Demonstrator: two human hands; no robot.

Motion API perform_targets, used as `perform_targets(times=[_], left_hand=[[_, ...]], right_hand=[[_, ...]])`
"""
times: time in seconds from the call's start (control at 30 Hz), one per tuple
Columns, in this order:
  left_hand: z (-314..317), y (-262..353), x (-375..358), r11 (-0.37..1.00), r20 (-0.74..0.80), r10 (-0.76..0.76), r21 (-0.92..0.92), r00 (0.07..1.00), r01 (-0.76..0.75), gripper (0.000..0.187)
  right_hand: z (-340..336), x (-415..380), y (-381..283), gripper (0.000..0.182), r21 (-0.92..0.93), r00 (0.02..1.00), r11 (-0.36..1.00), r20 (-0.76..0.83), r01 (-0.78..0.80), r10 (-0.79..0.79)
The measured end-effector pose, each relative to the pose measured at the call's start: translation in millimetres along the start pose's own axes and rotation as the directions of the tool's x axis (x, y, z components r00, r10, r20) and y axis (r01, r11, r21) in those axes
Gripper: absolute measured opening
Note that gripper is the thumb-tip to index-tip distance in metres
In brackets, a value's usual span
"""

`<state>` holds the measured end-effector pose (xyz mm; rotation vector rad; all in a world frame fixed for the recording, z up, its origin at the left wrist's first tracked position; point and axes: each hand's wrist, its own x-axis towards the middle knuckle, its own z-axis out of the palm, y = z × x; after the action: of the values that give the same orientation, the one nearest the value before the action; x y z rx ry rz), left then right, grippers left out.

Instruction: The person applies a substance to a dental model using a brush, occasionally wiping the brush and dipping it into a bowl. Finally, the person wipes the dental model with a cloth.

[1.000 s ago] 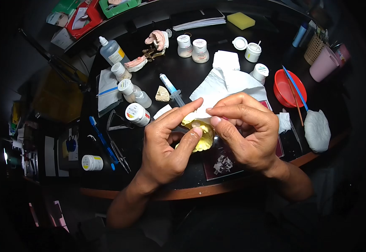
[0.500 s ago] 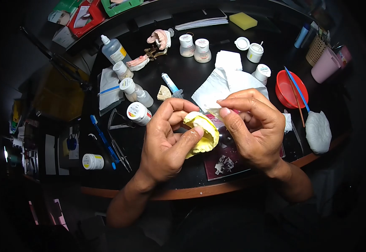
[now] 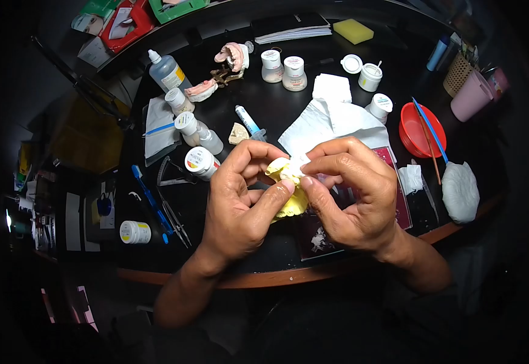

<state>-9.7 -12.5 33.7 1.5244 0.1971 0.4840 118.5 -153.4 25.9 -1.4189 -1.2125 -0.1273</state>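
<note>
My left hand (image 3: 240, 209) is closed around a yellow dental cast (image 3: 293, 207), its thumb on the near side and its fingers behind. A small crumpled piece of white tissue (image 3: 297, 164) is pinched between the thumb and fingers of my right hand (image 3: 361, 194). The tissue touches the upper part of the cast, and both hands hide much of the cast's outline. Beneath the right hand lies a dark red slab (image 3: 403, 209) with white scraps (image 3: 319, 239) on it. Folded white tissue (image 3: 331, 118) spreads out just behind the hands.
To the left stand several bottles and a white jar (image 3: 199, 160), plus a blue toothbrush (image 3: 149, 200) and metal tools. At the back are a pink denture model (image 3: 234, 56) and a yellow sponge (image 3: 353, 31). A red bowl (image 3: 407, 130) with brushes sits right.
My right hand has moved left and slightly down, bringing the white tissue from beside the yellow dental cast onto it. My left hand keeps its grip on the cast, nearly still.
</note>
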Motion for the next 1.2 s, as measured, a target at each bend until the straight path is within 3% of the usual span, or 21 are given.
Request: perform_targets(times=[0.33, 0.8, 1.2], left_hand=[[-3.1, -3.6, 1.7, 0.997, -0.029, 0.021, 0.077, 0.999, -0.019, 0.023], [-1.8, -5.9, 1.1, 0.984, -0.052, 0.026, 0.18, 0.998, -0.016, 0.02], [-3.7, -0.7, 1.9, 0.996, -0.069, -0.082, 0.017, 0.994, 0.083, 0.023]], right_hand=[[-1.5, 1.8, 2.9, 0.011, 0.036, 0.996, 0.996, -0.013, -0.082, 0.083], [-3.8, -0.2, 8.0, 0.014, -0.049, 0.997, 0.997, 0.059, 0.062, -0.059], [-3.0, 2.7, 5.1, 0.013, 0.003, 0.998, 0.999, -0.032, -0.054, 0.054]])
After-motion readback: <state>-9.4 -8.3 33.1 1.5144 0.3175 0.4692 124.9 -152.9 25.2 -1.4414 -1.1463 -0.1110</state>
